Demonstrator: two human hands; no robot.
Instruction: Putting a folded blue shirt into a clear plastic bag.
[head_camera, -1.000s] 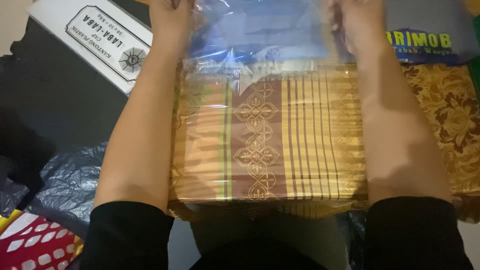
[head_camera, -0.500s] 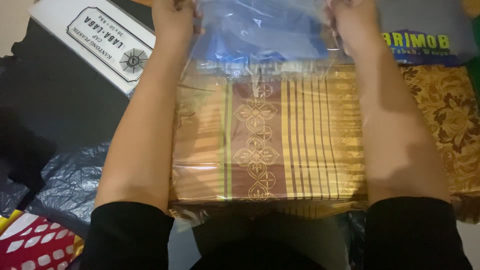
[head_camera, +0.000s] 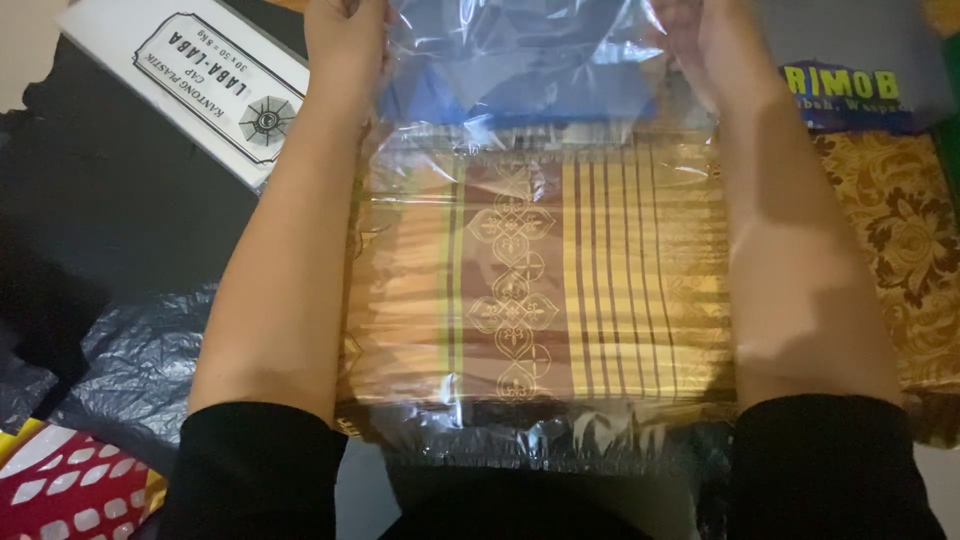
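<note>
Over folded gold-brown cloth (head_camera: 540, 270), forearms outstretched, left hand (head_camera: 345, 40) and right hand (head_camera: 700, 40) each pinching clear plastic bag (head_camera: 520, 60) edges

Glossy clear plastic bag (head_camera: 520, 90) covers smooth, sheeny woven cloth (head_camera: 540, 270).
</note>
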